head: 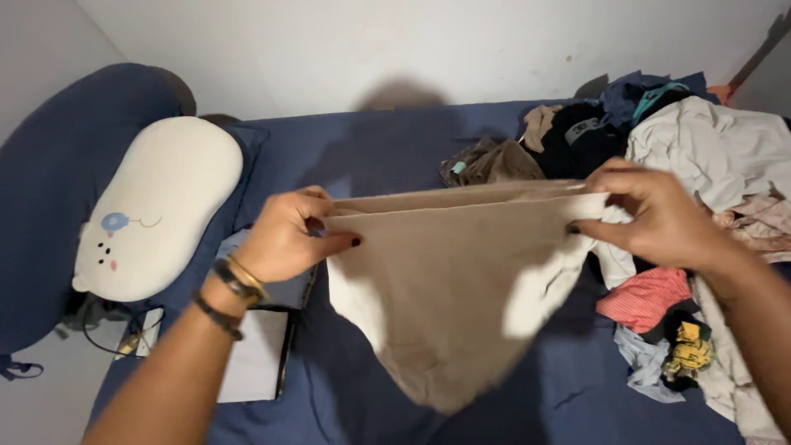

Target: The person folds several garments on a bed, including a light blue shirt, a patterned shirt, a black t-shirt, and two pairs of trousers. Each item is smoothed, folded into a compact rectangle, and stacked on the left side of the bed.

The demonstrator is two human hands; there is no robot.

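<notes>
Midway, left hand [284, 237] and right hand [655, 216] pinch a half-folded beige cloth [453, 288] above the bed [379, 148]; clothes pile [700, 165] remains unfolded.

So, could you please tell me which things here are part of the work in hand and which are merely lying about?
In hand:
- beige cloth garment, stretched out over the bed
- left hand gripping one corner
- right hand gripping the other

Lying about:
- white bean-shaped pillow
- heap of mixed clothes
- red striped cloth
- navy bedsheet
</notes>
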